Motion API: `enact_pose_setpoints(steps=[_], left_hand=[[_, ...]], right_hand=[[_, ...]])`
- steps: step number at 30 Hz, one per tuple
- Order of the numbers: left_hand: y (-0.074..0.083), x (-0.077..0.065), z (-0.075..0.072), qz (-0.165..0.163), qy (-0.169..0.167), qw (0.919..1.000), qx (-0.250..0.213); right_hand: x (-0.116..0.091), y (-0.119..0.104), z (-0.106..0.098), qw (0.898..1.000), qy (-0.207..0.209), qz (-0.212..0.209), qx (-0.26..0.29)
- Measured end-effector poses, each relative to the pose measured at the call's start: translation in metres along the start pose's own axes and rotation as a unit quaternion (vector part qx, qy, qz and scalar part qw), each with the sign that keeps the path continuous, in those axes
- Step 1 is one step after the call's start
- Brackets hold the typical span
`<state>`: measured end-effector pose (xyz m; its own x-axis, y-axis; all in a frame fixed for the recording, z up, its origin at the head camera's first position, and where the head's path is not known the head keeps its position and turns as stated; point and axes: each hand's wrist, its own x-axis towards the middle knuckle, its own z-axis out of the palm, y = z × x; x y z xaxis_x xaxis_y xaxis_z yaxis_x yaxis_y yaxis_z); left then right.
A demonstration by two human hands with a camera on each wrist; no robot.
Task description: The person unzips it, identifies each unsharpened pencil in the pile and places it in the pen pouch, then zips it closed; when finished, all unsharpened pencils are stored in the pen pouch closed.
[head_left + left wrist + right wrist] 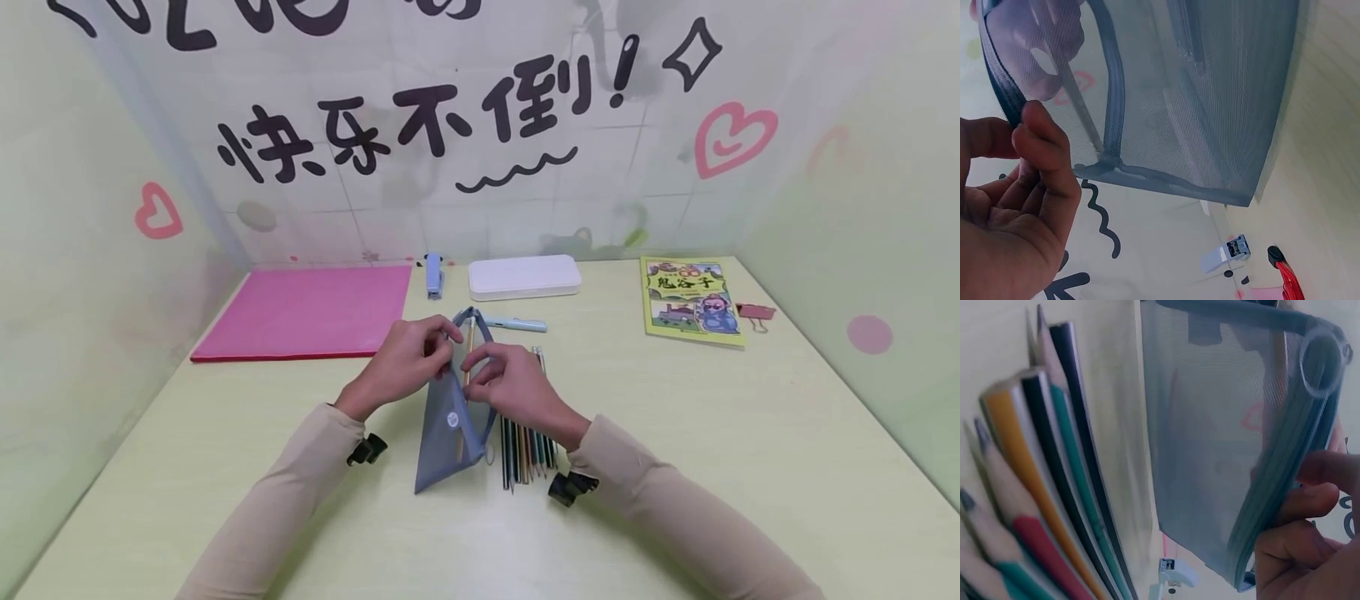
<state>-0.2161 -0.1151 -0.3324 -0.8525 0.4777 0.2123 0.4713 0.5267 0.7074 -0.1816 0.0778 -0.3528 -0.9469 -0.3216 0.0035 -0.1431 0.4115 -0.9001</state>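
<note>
A blue mesh zip pouch (438,454) stands on edge in the middle of the table, its mouth spread apart. My left hand (408,358) pinches one zipper edge of the mouth between thumb and curled fingers. At the opposite side, my right hand (517,387) reaches into the mouth and pinches a pencil (471,337) that slants down inside. Through the mesh in the left wrist view, this pencil (1082,109) shows as a pale stick beside the right fingers. Several loose pencils (528,450) lie in a row under the right hand, points toward me.
Behind the pouch lie a light blue pen (517,324), a white case (525,279) and a blue stapler (434,277). A pink folder (315,312) rests at the back left. On the right are a yellow-green book (693,304) and a red binder clip (757,313).
</note>
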Motion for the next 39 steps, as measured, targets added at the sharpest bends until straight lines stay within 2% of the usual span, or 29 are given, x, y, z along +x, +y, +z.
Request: enact_pose_setpoints(steps=[5,11,15,17,20,24,26,34,39], left_hand=[[0.0,-0.001,0.0,0.003,-0.005,1.0,0.004],[0.001,0.0,-0.001,-0.004,-0.009,0.9999,0.009],[0.0,-0.001,-0.001,-0.01,-0.012,0.9999,0.005],[0.0,-0.001,-0.001,-0.011,-0.015,0.9998,0.003],[0.0,-0.002,-0.002,-0.011,-0.018,0.9998,0.002],[-0.002,-0.001,-0.002,-0.013,-0.022,0.9997,0.001],[-0.001,-0.001,-0.001,-0.014,-0.026,0.9995,0.002],[-0.002,-0.001,0.001,-0.014,-0.034,0.9993,0.005],[0.0,-0.001,0.0,-0.012,-0.032,0.9994,0.005]], right_hand=[[0.001,-0.002,-0.006,0.998,-0.018,-0.019,-0.051],[-0.003,0.004,-0.027,0.996,0.017,-0.044,-0.07],[-0.006,0.015,-0.047,0.995,0.035,-0.041,-0.08],[-0.008,0.023,-0.056,0.994,0.025,-0.027,-0.099],[-0.01,0.036,-0.067,0.993,-0.017,0.005,-0.119],[-0.011,0.052,-0.075,0.99,-0.077,0.053,-0.107],[-0.012,0.057,-0.077,0.988,-0.09,0.065,-0.107],[-0.012,0.061,-0.076,0.982,-0.097,0.052,-0.155],[-0.007,0.057,-0.069,0.97,-0.095,0.043,-0.218]])
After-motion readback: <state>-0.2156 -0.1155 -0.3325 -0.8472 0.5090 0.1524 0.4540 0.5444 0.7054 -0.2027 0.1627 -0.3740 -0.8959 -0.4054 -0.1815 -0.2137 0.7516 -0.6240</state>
